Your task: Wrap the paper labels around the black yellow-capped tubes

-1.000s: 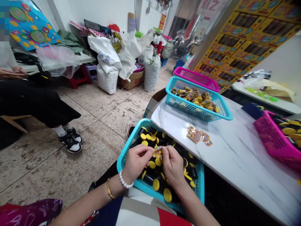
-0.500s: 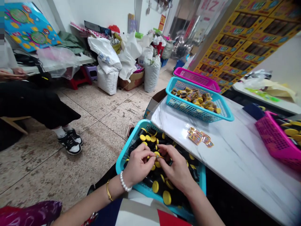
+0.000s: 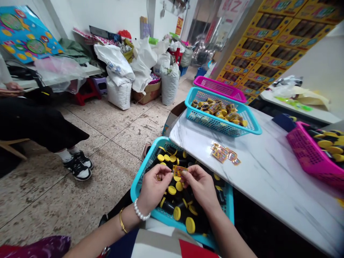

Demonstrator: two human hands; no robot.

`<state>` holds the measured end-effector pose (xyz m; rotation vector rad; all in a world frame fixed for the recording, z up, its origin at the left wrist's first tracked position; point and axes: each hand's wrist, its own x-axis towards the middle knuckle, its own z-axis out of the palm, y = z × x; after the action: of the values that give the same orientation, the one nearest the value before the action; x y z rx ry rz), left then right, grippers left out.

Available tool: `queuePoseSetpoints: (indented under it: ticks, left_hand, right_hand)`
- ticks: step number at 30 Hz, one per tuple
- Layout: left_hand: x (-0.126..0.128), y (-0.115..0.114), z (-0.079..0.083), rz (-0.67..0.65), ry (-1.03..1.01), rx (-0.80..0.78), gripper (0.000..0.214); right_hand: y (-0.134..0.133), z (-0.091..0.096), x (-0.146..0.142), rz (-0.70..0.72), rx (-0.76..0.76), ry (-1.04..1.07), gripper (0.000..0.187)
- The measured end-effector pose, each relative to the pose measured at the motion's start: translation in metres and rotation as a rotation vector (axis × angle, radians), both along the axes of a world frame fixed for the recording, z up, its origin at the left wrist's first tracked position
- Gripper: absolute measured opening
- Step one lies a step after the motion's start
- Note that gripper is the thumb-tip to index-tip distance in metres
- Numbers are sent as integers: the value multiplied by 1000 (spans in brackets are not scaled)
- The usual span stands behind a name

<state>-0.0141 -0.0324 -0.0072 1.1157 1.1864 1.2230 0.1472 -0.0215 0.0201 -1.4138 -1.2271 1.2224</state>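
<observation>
My left hand (image 3: pixel 154 188), with a pearl bracelet and a gold bangle on the wrist, and my right hand (image 3: pixel 201 187) hover over a teal plastic basket (image 3: pixel 139 181). Between their fingertips they pinch a small printed orange foil packet (image 3: pixel 179 171). Beneath them the basket holds a loose heap of black bottles with yellow caps (image 3: pixel 174 204). My hands hide part of this heap.
A marble-topped table (image 3: pixel 268 182) carries a second teal basket (image 3: pixel 219 123) of labelled bottles, a small pile of printed packets (image 3: pixel 223 154) and a pink basket (image 3: pixel 309 157) of bottles. A seated person's legs (image 3: pixel 40 125) are at left, with sacks along the back wall.
My hands have lifted and drawn slightly apart, and the packet now shows plainly between them. The view has also shifted slightly.
</observation>
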Motion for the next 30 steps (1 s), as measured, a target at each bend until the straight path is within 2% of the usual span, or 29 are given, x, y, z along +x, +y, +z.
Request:
queuePoseSetpoints:
  ticks: [3, 8, 12, 15, 20, 26, 28, 30]
  left_hand:
    - [0, -2, 1, 2, -59, -33, 22]
    - [0, -1, 2, 65, -135, -24, 22]
    - [0, 0, 3, 70, -124, -4, 22]
    - [0, 1, 3, 79, -62, 14, 25]
    - [-2, 2, 0, -62, 89, 20, 20]
    - [-2, -1, 4, -188, 222, 121, 16]
    - [-1, -3, 5, -119, 191, 102, 14]
    - [-1, -4, 5, -19, 112, 50, 15]
  right_hand:
    - [-1, -3, -1, -15, 9, -19, 32]
    - [-3, -11, 0, 46, 60, -126, 30]
    - [-4, -14, 2, 88, 103, -269, 29]
    - [-6, -16, 0, 108, 114, -263, 28]
    - [-7, -11, -2, 127, 90, -187, 27]
    - [2, 13, 9, 354, 109, -364, 17]
    - [5, 14, 11, 354, 159, -469, 25]
    - [5, 11, 11, 250, 196, -501, 35]
